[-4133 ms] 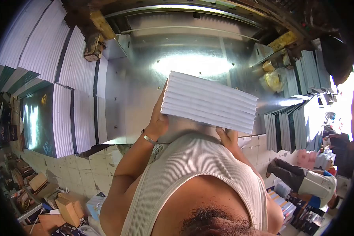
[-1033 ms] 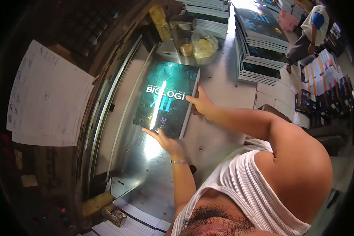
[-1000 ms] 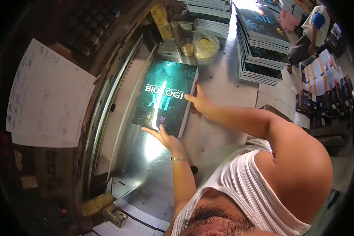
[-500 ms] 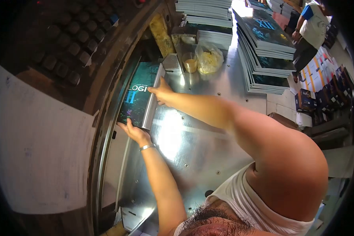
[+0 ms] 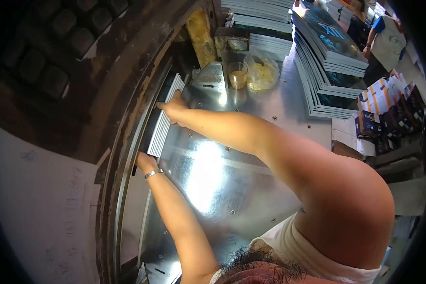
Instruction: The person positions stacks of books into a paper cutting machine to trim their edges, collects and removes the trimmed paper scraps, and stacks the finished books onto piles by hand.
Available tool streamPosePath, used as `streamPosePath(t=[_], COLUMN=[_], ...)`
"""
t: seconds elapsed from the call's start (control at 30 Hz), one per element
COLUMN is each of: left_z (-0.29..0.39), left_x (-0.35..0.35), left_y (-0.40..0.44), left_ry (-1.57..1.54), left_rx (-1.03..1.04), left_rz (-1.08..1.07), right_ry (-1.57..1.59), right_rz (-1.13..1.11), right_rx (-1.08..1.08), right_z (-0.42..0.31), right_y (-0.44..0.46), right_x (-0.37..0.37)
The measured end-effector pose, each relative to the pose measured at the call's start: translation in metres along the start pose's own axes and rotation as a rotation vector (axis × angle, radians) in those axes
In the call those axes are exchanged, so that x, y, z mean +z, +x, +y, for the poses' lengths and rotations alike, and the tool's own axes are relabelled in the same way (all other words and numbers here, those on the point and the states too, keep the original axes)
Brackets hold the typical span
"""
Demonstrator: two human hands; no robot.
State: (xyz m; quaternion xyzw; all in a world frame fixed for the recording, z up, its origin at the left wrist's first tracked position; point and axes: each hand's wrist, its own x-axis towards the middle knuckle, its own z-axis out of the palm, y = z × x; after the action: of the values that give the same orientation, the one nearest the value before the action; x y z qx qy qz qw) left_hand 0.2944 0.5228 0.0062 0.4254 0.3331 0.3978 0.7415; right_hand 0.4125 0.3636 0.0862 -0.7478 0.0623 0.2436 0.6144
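Observation:
A stack of books (image 5: 163, 130) lies at the slot of the machine, its white page edges facing the metal table (image 5: 255, 182) and its dark cover mostly hidden under the machine's edge. My right hand (image 5: 174, 108) grips its far part, thumb over the top and the other fingers along the page side. At the near end of the stack is my left hand (image 5: 146, 162), with a metal bracelet on the wrist. It holds that end, and its fingertips are partly hidden by the machine's edge.
A plastic cup (image 5: 237, 75) and a clear bag (image 5: 261, 73) stand beside a metal block (image 5: 210, 75). Book stacks (image 5: 331, 61) rise at the back right, near another person (image 5: 387, 42). Marked paper (image 5: 42, 208) hangs on the left, below a keypad (image 5: 64, 42).
Both hands have pushed the books from the open table leftward into the machine's slot, so the Biologi cover has gone from sight. The view has shifted toward the machine.

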Motion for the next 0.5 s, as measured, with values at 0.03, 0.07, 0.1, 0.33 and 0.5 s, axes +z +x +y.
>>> streamPosePath(t=[0.03, 0.07, 0.1, 0.33, 0.5], left_z=[0.0, 0.0, -0.002, -0.005, -0.004], left_x=[-0.001, -0.002, -0.003, -0.013, -0.016], left_y=[-0.001, -0.002, 0.0, 0.002, -0.004], left_ry=[0.005, 0.01, 0.014, 0.038, 0.122], left_rx=[-0.01, -0.02, -0.027, -0.056, 0.013], left_rz=[-0.007, -0.01, -0.01, 0.001, 0.061], right_ry=[0.047, 0.093, 0.137, 0.044, 0.211], right_rz=[-0.026, -0.052, -0.084, -0.134, -0.406], right_rx=[-0.082, -0.166, -0.252, -0.819, -0.731], right_z=[0.01, 0.02, 0.033, 0.084, 0.077], right_y=[0.003, 0.004, 0.006, -0.016, -0.014], right_x=[-0.003, -0.008, -0.009, -0.001, 0.011])
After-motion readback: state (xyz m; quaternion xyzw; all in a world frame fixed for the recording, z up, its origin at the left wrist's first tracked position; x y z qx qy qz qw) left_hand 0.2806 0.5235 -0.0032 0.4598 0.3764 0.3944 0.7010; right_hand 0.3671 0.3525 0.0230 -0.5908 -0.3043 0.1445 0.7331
